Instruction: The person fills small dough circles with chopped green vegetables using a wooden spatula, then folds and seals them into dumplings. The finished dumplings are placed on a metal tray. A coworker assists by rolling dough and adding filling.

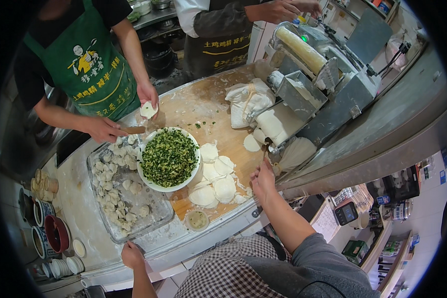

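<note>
My right hand (263,179) grips a thin tool, its kind unclear, whose tip reaches the dough sheet (279,123) under the dough machine (320,82). A round dough wrapper (251,143) lies just left of that tip. My left hand (132,254) is curled at the near counter edge, by the corner of a clear plastic tray (163,218) of dumplings (111,193); whether it holds anything I cannot tell. A white bowl of chopped green filling (169,158) stands over the tray's right side. Stacked wrappers (212,182) lie right of the bowl, and a small cup (197,220) stands below them.
Across the counter a person in a green apron holds a wrapper (148,110) and a wooden spatula (133,130). Another person reaches over the machine's top. A tied white cloth bag (250,102) sits beside the machine. Bowls and stacked dishes (62,267) stand at the left.
</note>
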A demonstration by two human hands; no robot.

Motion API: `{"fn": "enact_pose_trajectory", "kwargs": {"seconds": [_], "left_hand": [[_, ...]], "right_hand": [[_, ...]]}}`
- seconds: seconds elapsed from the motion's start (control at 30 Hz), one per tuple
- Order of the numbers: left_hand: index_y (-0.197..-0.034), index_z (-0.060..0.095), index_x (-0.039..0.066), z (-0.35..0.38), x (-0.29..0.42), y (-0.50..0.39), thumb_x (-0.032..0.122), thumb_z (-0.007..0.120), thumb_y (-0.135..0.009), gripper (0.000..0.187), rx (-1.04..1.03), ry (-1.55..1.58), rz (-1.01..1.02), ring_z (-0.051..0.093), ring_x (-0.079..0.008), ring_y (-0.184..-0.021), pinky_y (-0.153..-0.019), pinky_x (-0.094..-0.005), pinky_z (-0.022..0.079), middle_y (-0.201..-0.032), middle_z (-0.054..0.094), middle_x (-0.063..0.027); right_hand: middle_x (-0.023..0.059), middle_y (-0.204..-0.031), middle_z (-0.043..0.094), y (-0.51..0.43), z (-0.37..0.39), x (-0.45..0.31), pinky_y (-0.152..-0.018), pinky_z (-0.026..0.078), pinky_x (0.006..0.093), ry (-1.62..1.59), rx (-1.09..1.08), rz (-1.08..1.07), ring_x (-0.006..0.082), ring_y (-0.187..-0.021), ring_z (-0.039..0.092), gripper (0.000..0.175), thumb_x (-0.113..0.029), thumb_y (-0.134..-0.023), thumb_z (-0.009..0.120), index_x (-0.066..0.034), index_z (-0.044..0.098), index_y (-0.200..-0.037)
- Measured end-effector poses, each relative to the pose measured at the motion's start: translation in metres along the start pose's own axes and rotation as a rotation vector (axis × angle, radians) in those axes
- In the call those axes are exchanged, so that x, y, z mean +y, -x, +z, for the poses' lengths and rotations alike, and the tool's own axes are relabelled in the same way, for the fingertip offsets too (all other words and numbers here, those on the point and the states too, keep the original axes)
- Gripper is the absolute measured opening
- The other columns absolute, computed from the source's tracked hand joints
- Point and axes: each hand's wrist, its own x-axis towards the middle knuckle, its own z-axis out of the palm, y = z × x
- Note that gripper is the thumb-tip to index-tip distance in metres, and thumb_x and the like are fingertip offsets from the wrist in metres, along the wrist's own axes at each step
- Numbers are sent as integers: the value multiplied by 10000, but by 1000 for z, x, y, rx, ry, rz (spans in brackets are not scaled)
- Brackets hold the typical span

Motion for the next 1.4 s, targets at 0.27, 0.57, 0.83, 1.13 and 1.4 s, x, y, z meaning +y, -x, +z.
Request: {"fn": "enact_pose_trajectory", "kwargs": {"seconds": [0.27, 0.57, 0.83, 1.13, 1.4], "left_hand": [[-870, 715, 80, -4, 3, 2, 413, 486, -965, 416, -33, 18, -23, 658, -406, -763, -663, -501, 502, -830, 698, -172], [-857, 714, 78, 0, 0, -1, 425, 476, -966, 435, -45, 21, -37, 655, -406, -757, -671, -502, 501, -827, 698, -169], [-858, 712, 77, -6, 4, 2, 423, 457, -961, 443, -27, 29, -5, 659, -416, -790, -688, -510, 505, -850, 701, -177], [-874, 712, 70, -8, 4, 2, 425, 453, -960, 448, -56, -23, 16, 660, -418, -796, -696, -513, 509, -857, 697, -193], [-854, 714, 64, -4, 0, 0, 429, 463, -969, 458, -58, -25, 7, 654, -417, -773, -670, -507, 494, -818, 694, -183]], "right_hand": [[-14, -881, 464, -5, 6, -3, -570, 440, 258, 21, 32, -16, 80, -628, 421, 381, -158, -1028, 475, -255, 440, -1394], [5, -894, 475, 11, 16, 9, -482, 411, 240, 320, -141, 28, 75, -572, 413, 529, -158, -1023, 453, -161, 306, -1530], [-5, -847, 450, 16, 14, 15, -460, 373, 202, 366, -439, 257, 54, -551, 365, 565, -135, -1015, 435, -141, 249, -1549], [47, -911, 567, 44, -11, 8, -492, 446, 236, 701, -519, 9, 70, -577, 458, 552, -76, -994, 418, -160, 308, -1529], [179, -978, 642, 13, 15, 28, -862, 496, 421, 1397, -500, -842, 365, -956, 622, 218, -129, -882, 628, -78, 652, -1092]]}}
